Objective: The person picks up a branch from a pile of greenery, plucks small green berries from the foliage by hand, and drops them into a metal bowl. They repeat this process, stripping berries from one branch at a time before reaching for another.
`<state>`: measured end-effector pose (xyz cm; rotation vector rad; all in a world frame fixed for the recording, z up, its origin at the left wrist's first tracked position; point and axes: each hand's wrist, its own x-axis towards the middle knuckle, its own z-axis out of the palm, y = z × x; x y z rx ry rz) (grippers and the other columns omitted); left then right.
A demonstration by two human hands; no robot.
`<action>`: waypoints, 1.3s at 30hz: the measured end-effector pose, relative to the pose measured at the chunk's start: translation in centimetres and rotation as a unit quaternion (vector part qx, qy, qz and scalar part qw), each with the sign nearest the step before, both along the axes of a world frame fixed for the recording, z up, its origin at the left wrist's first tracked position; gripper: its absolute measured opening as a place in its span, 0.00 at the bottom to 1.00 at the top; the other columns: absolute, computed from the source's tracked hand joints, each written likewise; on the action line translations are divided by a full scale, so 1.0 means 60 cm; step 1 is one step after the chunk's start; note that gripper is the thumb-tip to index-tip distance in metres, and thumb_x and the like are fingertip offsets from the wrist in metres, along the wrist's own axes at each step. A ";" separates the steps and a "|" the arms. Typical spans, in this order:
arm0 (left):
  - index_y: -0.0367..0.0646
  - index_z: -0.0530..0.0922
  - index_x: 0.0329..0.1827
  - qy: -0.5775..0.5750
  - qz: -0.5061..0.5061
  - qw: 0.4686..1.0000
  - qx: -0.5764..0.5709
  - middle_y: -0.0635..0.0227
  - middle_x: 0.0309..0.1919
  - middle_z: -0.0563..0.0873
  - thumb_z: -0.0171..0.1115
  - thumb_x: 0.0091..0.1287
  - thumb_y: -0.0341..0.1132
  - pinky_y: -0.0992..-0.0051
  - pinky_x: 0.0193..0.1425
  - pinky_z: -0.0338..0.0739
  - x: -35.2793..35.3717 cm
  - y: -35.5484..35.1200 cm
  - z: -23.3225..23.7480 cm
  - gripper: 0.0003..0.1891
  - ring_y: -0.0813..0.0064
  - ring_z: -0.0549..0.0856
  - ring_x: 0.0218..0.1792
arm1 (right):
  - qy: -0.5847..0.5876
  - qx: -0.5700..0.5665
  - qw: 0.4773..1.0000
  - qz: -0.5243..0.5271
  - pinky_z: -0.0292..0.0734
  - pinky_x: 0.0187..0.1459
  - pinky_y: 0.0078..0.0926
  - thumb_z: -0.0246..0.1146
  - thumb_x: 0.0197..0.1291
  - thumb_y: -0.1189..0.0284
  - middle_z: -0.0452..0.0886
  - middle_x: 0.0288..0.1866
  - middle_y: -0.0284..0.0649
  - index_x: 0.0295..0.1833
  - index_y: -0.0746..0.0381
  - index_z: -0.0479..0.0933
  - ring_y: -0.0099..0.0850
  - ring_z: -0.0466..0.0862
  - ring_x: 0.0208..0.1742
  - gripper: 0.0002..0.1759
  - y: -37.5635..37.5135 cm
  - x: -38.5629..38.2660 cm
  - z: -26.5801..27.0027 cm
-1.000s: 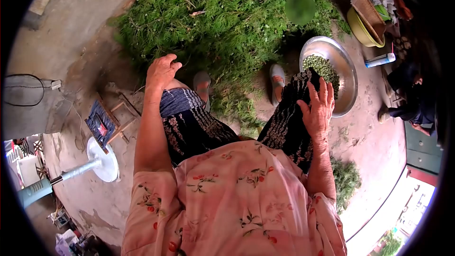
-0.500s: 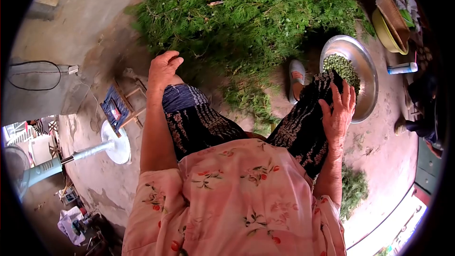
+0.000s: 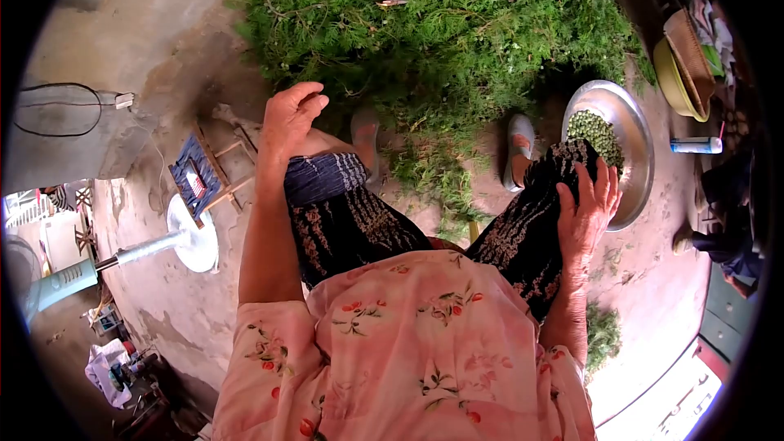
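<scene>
My left hand (image 3: 293,117) is raised just above my left knee, fingers loosely bent with a gap at the thumb and nothing seen in them. Flat on the black patterned trousers (image 3: 513,247) over my right knee lies my right hand (image 3: 590,206), fingers spread, holding nothing. Beyond that knee a wide metal basin (image 3: 639,184) contains a heap of small round green fruits (image 3: 594,132), partly hidden by the knee. In front of my feet spreads a large pile of green conifer-like branches (image 3: 441,41).
A pedestal fan (image 3: 192,233) and a small folding stool (image 3: 198,180) stand on the left. At right are a yellow basin (image 3: 679,86) with a woven basket (image 3: 691,57), a blue-and-white can (image 3: 696,145) and another person's dark-clothed leg (image 3: 723,243). Loose greenery (image 3: 603,335) lies behind my right arm.
The view has tilted, so the branches and the metal basin sit slightly lower and my left foot now shows. My right hand stays on the knee; my left hand remains raised near the other knee.
</scene>
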<state>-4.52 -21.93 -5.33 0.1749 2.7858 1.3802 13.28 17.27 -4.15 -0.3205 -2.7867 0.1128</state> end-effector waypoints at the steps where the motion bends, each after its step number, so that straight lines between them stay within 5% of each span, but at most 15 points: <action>1: 0.36 0.79 0.45 -0.020 -0.013 1.000 -0.002 0.65 0.27 0.83 0.64 0.58 0.32 0.80 0.33 0.74 -0.010 0.011 0.003 0.13 0.80 0.80 0.28 | 0.002 0.008 1.000 0.001 0.53 0.64 0.49 0.63 0.53 0.62 0.65 0.64 0.45 0.54 0.58 0.74 0.48 0.59 0.67 0.23 -0.016 -0.006 0.006; 5: 0.36 0.78 0.47 -0.019 -0.097 0.995 -0.004 0.67 0.27 0.83 0.61 0.61 0.31 0.80 0.33 0.74 -0.060 0.068 -0.005 0.13 0.81 0.81 0.29 | 0.025 -0.141 0.986 0.079 0.60 0.62 0.42 0.65 0.50 0.75 0.70 0.59 0.47 0.50 0.62 0.76 0.46 0.67 0.62 0.19 -0.071 -0.051 0.006; 8: 0.35 0.78 0.45 -0.005 -0.139 0.990 -0.032 0.64 0.26 0.82 0.62 0.60 0.34 0.77 0.34 0.74 -0.103 0.117 -0.022 0.14 0.76 0.81 0.29 | -0.021 -0.242 0.958 0.152 0.70 0.53 0.36 0.65 0.50 0.76 0.77 0.49 0.52 0.48 0.67 0.75 0.48 0.75 0.51 0.18 -0.083 -0.084 -0.071; 11: 0.40 0.78 0.46 0.010 -0.190 0.974 -0.123 0.59 0.31 0.83 0.61 0.58 0.38 0.71 0.38 0.75 -0.134 0.160 -0.023 0.15 0.65 0.82 0.32 | -0.249 -0.298 0.913 0.128 0.73 0.45 0.40 0.64 0.54 0.68 0.78 0.43 0.49 0.48 0.62 0.75 0.47 0.78 0.47 0.16 -0.117 -0.098 -0.161; 13: 0.43 0.77 0.48 -0.016 -0.225 0.941 -0.253 0.58 0.35 0.83 0.61 0.58 0.38 0.68 0.41 0.75 -0.147 0.183 -0.014 0.16 0.61 0.82 0.36 | -0.297 -0.310 0.880 0.202 0.72 0.47 0.41 0.62 0.53 0.68 0.77 0.46 0.49 0.48 0.63 0.75 0.48 0.77 0.48 0.17 -0.120 -0.083 -0.282; 18: 0.41 0.75 0.49 0.015 -0.218 0.951 -0.216 0.58 0.32 0.81 0.60 0.60 0.40 0.66 0.38 0.72 -0.167 0.165 -0.067 0.17 0.61 0.80 0.33 | -0.598 -0.190 0.752 0.202 0.73 0.49 0.40 0.62 0.52 0.66 0.77 0.46 0.50 0.45 0.63 0.75 0.48 0.77 0.48 0.17 -0.120 -0.084 -0.423; 19: 0.41 0.75 0.49 0.006 -0.218 0.952 -0.216 0.58 0.32 0.81 0.60 0.60 0.40 0.66 0.38 0.72 -0.165 0.152 -0.082 0.17 0.61 0.80 0.33 | -0.606 -0.192 0.745 0.203 0.73 0.49 0.40 0.62 0.52 0.66 0.77 0.46 0.50 0.45 0.63 0.75 0.48 0.77 0.48 0.17 -0.114 -0.082 -0.443; 21: 0.39 0.74 0.51 0.208 -0.261 0.927 -0.172 0.58 0.33 0.80 0.60 0.61 0.39 0.67 0.36 0.71 -0.156 0.122 -0.105 0.19 0.61 0.79 0.30 | -0.595 -0.134 0.772 0.177 0.74 0.48 0.42 0.55 0.53 0.74 0.78 0.41 0.49 0.43 0.63 0.76 0.50 0.77 0.48 0.11 -0.126 -0.095 -0.443; 22: 0.39 0.74 0.51 0.197 -0.260 0.929 -0.175 0.58 0.33 0.80 0.60 0.61 0.39 0.67 0.36 0.71 -0.153 0.113 -0.114 0.19 0.61 0.79 0.30 | -0.586 -0.133 0.772 0.209 0.72 0.48 0.50 0.55 0.52 0.76 0.77 0.42 0.50 0.41 0.61 0.76 0.48 0.77 0.48 0.10 -0.136 -0.097 -0.455; 25: 0.37 0.73 0.53 0.072 -0.281 0.954 -0.074 0.57 0.37 0.81 0.60 0.60 0.37 0.69 0.36 0.72 -0.162 0.103 -0.080 0.20 0.62 0.80 0.32 | -0.471 -0.132 0.807 0.331 0.72 0.45 0.44 0.60 0.47 0.73 0.76 0.47 0.49 0.43 0.61 0.75 0.44 0.77 0.44 0.14 -0.198 -0.093 -0.530; 27: 0.38 0.73 0.54 0.022 -0.244 0.953 -0.179 0.55 0.39 0.81 0.61 0.59 0.35 0.71 0.38 0.73 -0.162 0.103 -0.051 0.20 0.62 0.80 0.33 | -0.311 -0.132 0.836 0.433 0.69 0.46 0.49 0.61 0.44 0.74 0.73 0.50 0.50 0.44 0.61 0.75 0.44 0.75 0.45 0.17 -0.253 -0.104 -0.558; 32: 0.40 0.74 0.55 -0.055 -0.184 0.954 -0.230 0.54 0.43 0.81 0.62 0.58 0.31 0.70 0.44 0.73 -0.162 0.099 -0.032 0.20 0.59 0.79 0.37 | -0.244 -0.104 0.852 0.451 0.64 0.52 0.57 0.65 0.43 0.72 0.68 0.57 0.51 0.51 0.61 0.73 0.49 0.66 0.60 0.24 -0.359 -0.193 -0.572; 35: 0.39 0.73 0.55 -0.063 -0.169 0.960 -0.216 0.53 0.43 0.81 0.61 0.57 0.31 0.69 0.43 0.73 -0.154 0.113 -0.037 0.20 0.56 0.80 0.38 | -0.339 -0.100 0.828 0.435 0.56 0.57 0.67 0.61 0.50 0.68 0.67 0.60 0.48 0.48 0.59 0.77 0.51 0.61 0.65 0.18 -0.355 -0.222 -0.592; 39: 0.37 0.73 0.54 -0.057 -0.205 0.941 -0.265 0.52 0.43 0.81 0.62 0.57 0.31 0.68 0.43 0.74 -0.163 0.138 -0.035 0.20 0.54 0.80 0.40 | -0.401 -0.060 0.755 0.514 0.51 0.61 0.69 0.69 0.43 0.59 0.59 0.68 0.47 0.57 0.54 0.72 0.48 0.53 0.70 0.33 -0.284 -0.191 -0.585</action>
